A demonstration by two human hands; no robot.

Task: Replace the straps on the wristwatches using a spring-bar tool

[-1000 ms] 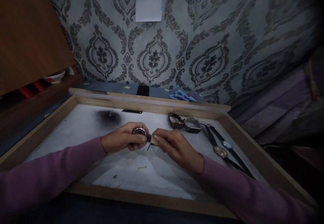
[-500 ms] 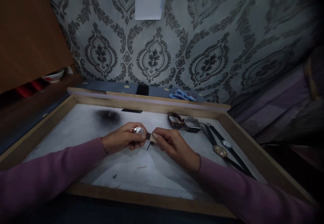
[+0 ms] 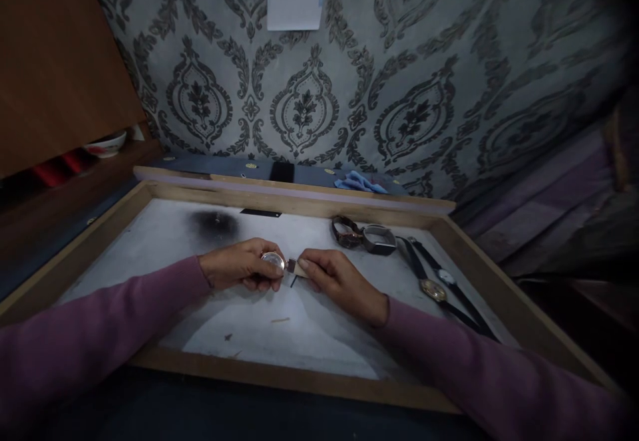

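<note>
Over the middle of a wooden-framed tray (image 3: 309, 384), my left hand (image 3: 244, 265) is closed round a round watch case (image 3: 273, 261), its thumb on the shiny face. Just to the right, my right hand (image 3: 339, 281) pinches a pale strip (image 3: 300, 269) with a dark square end (image 3: 291, 265) that points at the case's edge. Whether that end touches the case I cannot tell. A thin dark piece (image 3: 293, 281) shows just below it. Both hands are above the white tray bottom, and purple sleeves cover the arms.
At the tray's back right are a brown watch (image 3: 347, 233) and a silver watch (image 3: 379, 240). Two dark-strapped watches (image 3: 433, 290) (image 3: 446, 277) lie along the right side. A blue cloth (image 3: 360, 182) sits behind the back rail, and a bowl (image 3: 106, 145) stands on the left shelf.
The dark square end now shows more fully between my hands, with a small shift of the fingers. The tray and watches sit slightly higher in the view.
</note>
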